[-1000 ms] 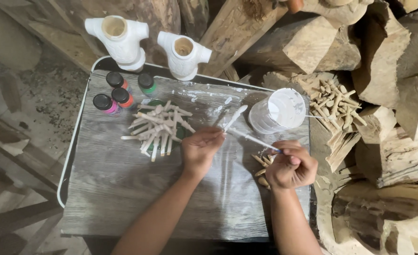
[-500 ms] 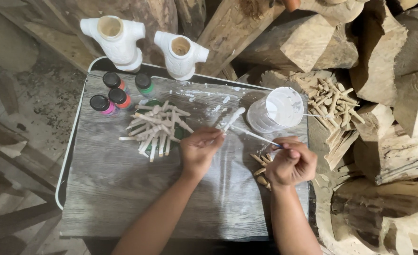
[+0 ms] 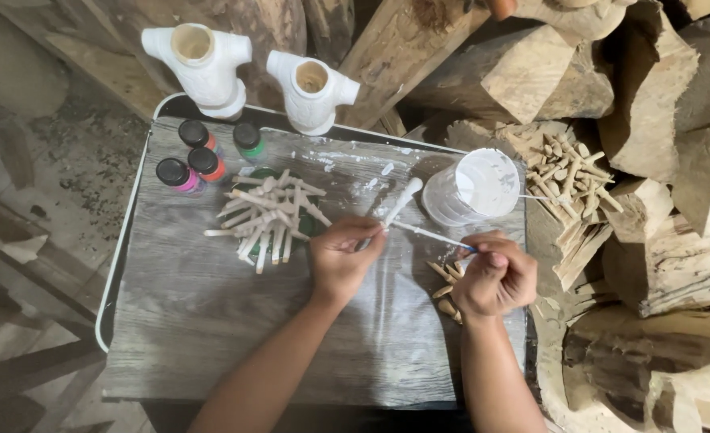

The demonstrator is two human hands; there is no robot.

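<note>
Small white-painted wooden peg (image 3: 401, 200) sits above the middle of the grey wood-grain tabletop (image 3: 211, 321), tilted, lower end pinched in the fingertips of the left hand (image 3: 340, 258). Thin paintbrush with a pale handle (image 3: 431, 235) runs from the peg's lower end rightward to the right hand (image 3: 495, 277), whose thumb and forefinger are closed on the handle; the remaining fingers are curled in. Brush tip meets the peg at the left fingertips; exact contact point hidden.

Just below and between the hands: a few bare wooden pegs (image 3: 445, 282) loose on the tabletop, partly covered by the right hand.

Right of the peg, near it: clear plastic cup of white paint (image 3: 474, 186), lying tilted. White paint smears (image 3: 363, 164) on the board above the peg.

Left of the left hand: heap of pale painted pegs (image 3: 265, 215) over a dark green dish. Further left: four small black-capped paint bottles (image 3: 199, 156), labels pink, red, orange and green.

Back edge: two white tee-shaped pipe fittings (image 3: 247, 68), openings up.

Right, off the table: pile of unpainted pegs (image 3: 567, 172) on a split log (image 3: 571, 240).
</note>
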